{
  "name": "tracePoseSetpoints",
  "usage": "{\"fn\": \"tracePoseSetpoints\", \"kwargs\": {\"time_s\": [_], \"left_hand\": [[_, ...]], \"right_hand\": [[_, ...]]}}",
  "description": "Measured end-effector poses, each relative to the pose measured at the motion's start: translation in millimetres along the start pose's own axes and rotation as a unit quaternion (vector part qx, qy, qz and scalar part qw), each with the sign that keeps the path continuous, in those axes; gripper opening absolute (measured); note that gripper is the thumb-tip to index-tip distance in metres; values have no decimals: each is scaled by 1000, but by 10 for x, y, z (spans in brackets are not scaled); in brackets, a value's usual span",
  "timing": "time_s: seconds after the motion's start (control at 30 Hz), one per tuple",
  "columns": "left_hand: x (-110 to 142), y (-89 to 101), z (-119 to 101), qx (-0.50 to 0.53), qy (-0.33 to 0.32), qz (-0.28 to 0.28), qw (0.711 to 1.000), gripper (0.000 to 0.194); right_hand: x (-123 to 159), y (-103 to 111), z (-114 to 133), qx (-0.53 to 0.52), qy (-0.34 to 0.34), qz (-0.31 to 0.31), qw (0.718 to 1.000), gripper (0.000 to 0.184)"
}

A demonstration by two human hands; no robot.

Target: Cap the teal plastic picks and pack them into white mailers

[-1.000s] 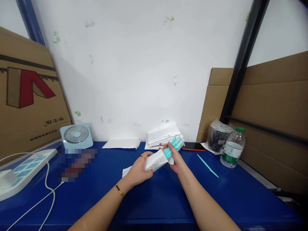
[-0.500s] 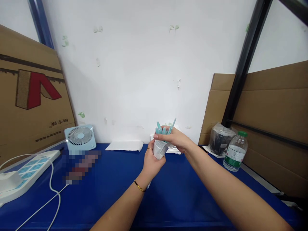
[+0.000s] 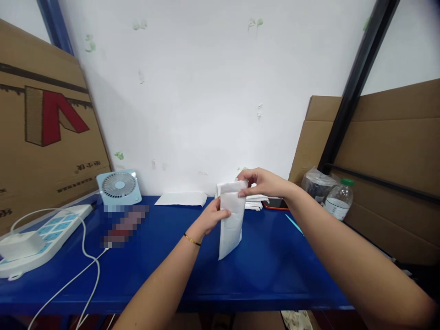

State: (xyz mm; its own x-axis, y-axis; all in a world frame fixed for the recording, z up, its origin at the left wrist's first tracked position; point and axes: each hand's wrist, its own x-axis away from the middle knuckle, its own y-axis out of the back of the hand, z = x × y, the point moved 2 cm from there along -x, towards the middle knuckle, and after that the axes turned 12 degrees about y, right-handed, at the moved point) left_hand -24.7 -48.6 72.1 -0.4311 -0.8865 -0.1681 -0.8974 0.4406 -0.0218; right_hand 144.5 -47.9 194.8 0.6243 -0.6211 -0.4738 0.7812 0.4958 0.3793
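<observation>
A white paper pouch (image 3: 231, 219) stands upright on the blue table (image 3: 165, 266), a little right of centre. My left hand (image 3: 212, 217) is closed on its left edge near the top. My right hand (image 3: 260, 182) pinches the pouch's top right corner. No teal sticks show above the pouch's mouth; whatever is inside is hidden. A stack of white pouches (image 3: 256, 201) lies behind it by the wall, partly hidden by my right hand.
A small blue fan (image 3: 118, 187) and a white power strip (image 3: 37, 238) with a cable are at the left. A flat white pouch (image 3: 181, 199) lies by the wall. At the right are a phone (image 3: 275, 203), a teal stick (image 3: 294, 224), a water bottle (image 3: 338, 200), a plastic bag (image 3: 315, 184) and cardboard sheets (image 3: 388, 151).
The teal sticks that stuck out of the pouch are no longer visible. The pouch has come down onto the table and stands upright, with my right hand now at its top corner.
</observation>
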Motion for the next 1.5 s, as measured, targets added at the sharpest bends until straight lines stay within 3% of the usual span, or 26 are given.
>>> {"fn": "tracePoseSetpoints", "kwargs": {"time_s": [0.17, 0.27, 0.33, 0.47, 0.5, 0.6, 0.73, 0.83, 0.9, 0.97, 1.03, 1.1, 1.17, 1.2, 1.23, 1.3, 1.37, 1.4, 1.5], "left_hand": [[-94, 98, -228, -116, -115, -88, 983, 25], [121, 88, -164, -219, -138, -49, 965, 25], [371, 55, 8, -306, -88, -2, 948, 36], [893, -41, 345, -375, 14, -16, 927, 43], [986, -78, 392, -378, 21, -26, 925, 40], [1125, -204, 474, -437, 10, -17, 899, 55], [1081, -288, 594, -521, 2, -20, 854, 36], [1009, -286, 674, -523, -10, -27, 852, 30], [963, -271, 660, -513, -25, -34, 857, 31], [917, -257, 572, -510, -40, -33, 859, 32], [877, -236, 424, -507, -55, -32, 860, 31], [854, -178, 258, -473, -71, -81, 874, 28], [854, -65, 145, -388, -56, -185, 901, 29], [855, -3, 134, -334, -23, -210, 919, 29], [850, 51, 157, -275, 30, -199, 940, 30], [823, 120, 273, -140, 176, -83, 971, 33], [779, 157, 397, 33, 308, 47, 950, 33], [741, 182, 438, 125, 350, 76, 925, 35], [548, 305, 460, 348, 369, 50, 860, 40]], "right_hand": [[168, -96, 38, 128, 103, -91, 982, 16], [512, -341, -103, 238, 138, -13, 961, 8], [805, -565, -333, 302, 131, 72, 941, 4], [1271, -951, -861, 305, 90, 161, 934, 12], [1328, -1001, -956, 294, 74, 148, 941, 13], [1377, -1043, -1122, 249, 5, 73, 966, 17], [1356, -1010, -1139, 260, -31, 21, 965, 22], [1378, -1042, -1071, 357, 24, 49, 933, 14], [1393, -1093, -1004, 444, 76, 68, 890, 20], [1375, -1133, -918, 519, 105, 76, 845, 24], [1307, -1122, -808, 556, 104, 72, 822, 19], [1191, -1032, -676, 546, 85, 51, 832, 20], [1041, -866, -551, 488, 51, -4, 871, 19], [959, -766, -505, 442, 29, -46, 895, 18], [873, -666, -478, 386, 7, -97, 917, 18], [683, -511, -489, 241, -24, -177, 954, 21], [461, -446, -565, 100, -39, -206, 973, 22], [340, -444, -612, 45, -41, -207, 976, 23], [-47, -497, -728, -57, -43, -205, 976, 26]]}}
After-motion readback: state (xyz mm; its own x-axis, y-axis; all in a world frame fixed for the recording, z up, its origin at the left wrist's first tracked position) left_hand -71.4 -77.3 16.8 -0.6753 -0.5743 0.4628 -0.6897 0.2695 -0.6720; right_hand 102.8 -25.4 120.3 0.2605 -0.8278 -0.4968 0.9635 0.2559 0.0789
